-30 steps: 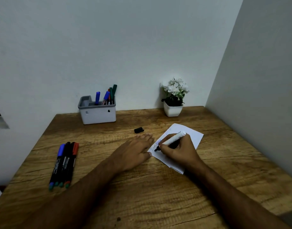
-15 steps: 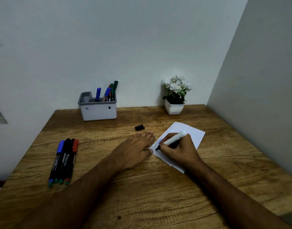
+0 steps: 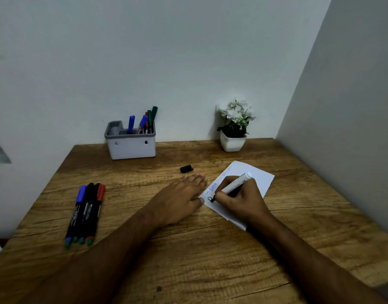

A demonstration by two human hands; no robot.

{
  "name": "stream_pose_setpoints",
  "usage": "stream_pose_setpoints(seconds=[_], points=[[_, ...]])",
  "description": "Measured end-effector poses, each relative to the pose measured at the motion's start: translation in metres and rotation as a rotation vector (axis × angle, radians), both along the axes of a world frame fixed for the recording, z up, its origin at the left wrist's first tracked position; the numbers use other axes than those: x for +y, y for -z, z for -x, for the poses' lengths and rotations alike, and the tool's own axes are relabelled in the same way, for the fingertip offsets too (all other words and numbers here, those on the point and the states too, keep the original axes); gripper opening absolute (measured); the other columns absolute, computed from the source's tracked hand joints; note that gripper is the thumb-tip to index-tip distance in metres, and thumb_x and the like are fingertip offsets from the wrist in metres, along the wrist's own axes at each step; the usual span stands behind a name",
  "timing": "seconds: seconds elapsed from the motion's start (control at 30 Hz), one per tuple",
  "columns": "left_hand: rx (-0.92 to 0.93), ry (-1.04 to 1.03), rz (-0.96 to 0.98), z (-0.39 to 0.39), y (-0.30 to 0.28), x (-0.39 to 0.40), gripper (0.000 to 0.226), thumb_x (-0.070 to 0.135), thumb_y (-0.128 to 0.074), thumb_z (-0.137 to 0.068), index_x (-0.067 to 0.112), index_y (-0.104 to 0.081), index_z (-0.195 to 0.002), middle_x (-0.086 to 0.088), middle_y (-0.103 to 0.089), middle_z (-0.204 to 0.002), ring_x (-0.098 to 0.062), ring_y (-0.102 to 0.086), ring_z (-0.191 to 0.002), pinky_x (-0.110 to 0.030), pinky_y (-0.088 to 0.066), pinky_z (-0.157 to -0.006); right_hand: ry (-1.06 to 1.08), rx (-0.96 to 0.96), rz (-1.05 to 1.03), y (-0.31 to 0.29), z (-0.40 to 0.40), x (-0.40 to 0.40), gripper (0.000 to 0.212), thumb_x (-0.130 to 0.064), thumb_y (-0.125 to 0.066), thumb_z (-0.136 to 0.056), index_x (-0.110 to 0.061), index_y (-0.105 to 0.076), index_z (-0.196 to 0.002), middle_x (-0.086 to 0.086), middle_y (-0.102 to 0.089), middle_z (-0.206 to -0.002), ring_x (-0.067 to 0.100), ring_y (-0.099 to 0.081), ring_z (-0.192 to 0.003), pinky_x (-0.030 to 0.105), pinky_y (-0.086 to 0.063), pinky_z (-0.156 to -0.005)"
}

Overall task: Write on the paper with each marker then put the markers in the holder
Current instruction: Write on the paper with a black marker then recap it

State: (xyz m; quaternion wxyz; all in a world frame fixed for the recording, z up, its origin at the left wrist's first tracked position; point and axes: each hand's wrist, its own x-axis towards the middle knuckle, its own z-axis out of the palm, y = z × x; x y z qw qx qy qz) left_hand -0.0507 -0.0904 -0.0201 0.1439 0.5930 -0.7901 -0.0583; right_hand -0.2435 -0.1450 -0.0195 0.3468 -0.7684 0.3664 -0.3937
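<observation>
A white paper (image 3: 258,175) lies on the wooden desk (image 3: 188,260) at centre right, with faint blue writing and a fresh black mark near its left edge. My right hand (image 3: 241,200) grips a white-barrelled black marker (image 3: 237,184), its tip on the paper. Flat beside the paper's left edge lies my left hand (image 3: 180,200), the thumb touching the sheet. The marker's black cap (image 3: 186,168) rests just beyond my left fingers. Several capped markers (image 3: 85,212) lie side by side at the left. A grey-and-white holder (image 3: 130,145) at the back holds several markers.
A small white pot with white flowers (image 3: 233,128) stands at the back right by the wall corner. Walls close the desk at the back and right. The desk's left edge runs close to the lying markers.
The marker tip has drawn a black stroke at the paper's left edge. My left hand stays flat beside the sheet. The camera view has tilted slightly.
</observation>
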Motion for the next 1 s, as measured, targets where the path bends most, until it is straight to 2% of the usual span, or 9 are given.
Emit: stream_pose_setpoints(seconds=[0.1,0.37,0.5,0.77,0.87,1.0], points=[[0.000,0.006,0.004,-0.0010,0.0012,-0.0004,0.058,0.036,-0.036,-0.103,0.021,-0.016,-0.155,0.004,-0.008,-0.163,-0.004,-0.003,-0.148,-0.016,0.005,-0.113,0.018,-0.010,-0.009,-0.0012,-0.0008,-0.0018,0.009,-0.010,-0.068,-0.077,-0.008,-0.071,-0.069,0.008,-0.073,-0.070,0.029,-0.071,-0.071,0.049,-0.056,-0.063],[0.003,0.004,0.005,-0.0007,0.0002,-0.0004,0.058,0.036,-0.037,-0.103,0.021,-0.018,-0.155,0.004,-0.010,-0.163,-0.005,-0.005,-0.149,-0.017,0.004,-0.113,0.048,0.023,-0.014,-0.0019,-0.0008,-0.0043,0.009,-0.012,-0.070,-0.079,-0.010,-0.074,-0.071,0.005,-0.075,-0.072,0.024,-0.073,-0.071,0.051,-0.057,-0.065],[0.013,0.004,0.001,-0.0004,-0.0001,-0.0001,0.058,0.035,-0.038,-0.102,0.020,-0.019,-0.155,0.003,-0.011,-0.163,-0.005,-0.005,-0.149,-0.017,0.003,-0.114,0.077,0.030,-0.030,-0.0052,-0.0001,-0.0034,0.010,-0.014,-0.072,-0.079,-0.013,-0.074,-0.069,0.002,-0.075,-0.072,0.018,-0.073,-0.070,0.047,-0.057,-0.065],[0.019,-0.003,-0.011,-0.0006,0.0006,-0.0002,0.058,0.036,-0.038,-0.102,0.021,-0.018,-0.155,0.004,-0.011,-0.163,-0.005,-0.005,-0.149,-0.018,0.003,-0.114,0.108,0.050,-0.048,-0.0065,0.0007,-0.0041,0.009,-0.012,-0.074,-0.079,-0.011,-0.075,-0.071,0.002,-0.076,-0.073,0.019,-0.074,-0.071,0.048,-0.058,-0.065],[0.025,0.003,-0.002,-0.0004,0.0000,0.0006,0.058,0.035,-0.039,-0.102,0.021,-0.019,-0.155,0.003,-0.011,-0.163,-0.006,-0.006,-0.149,-0.018,0.002,-0.114,0.111,0.049,-0.046,-0.0080,-0.0009,-0.0034,0.011,-0.011,-0.075,-0.081,-0.012,-0.075,-0.071,0.001,-0.075,-0.071,0.017,-0.073,-0.069,0.043,-0.057,-0.063],[0.029,0.006,0.002,-0.0004,0.0003,0.0003,0.058,0.035,-0.039,-0.102,0.020,-0.020,-0.154,0.003,-0.012,-0.163,-0.006,-0.006,-0.149,-0.018,0.001,-0.114,0.139,0.014,-0.036,-0.0077,0.0001,-0.0037,0.012,-0.008,-0.074,-0.081,-0.007,-0.072,-0.069,0.004,-0.073,-0.069,0.024,-0.071,-0.069,0.044,-0.054,-0.061]])
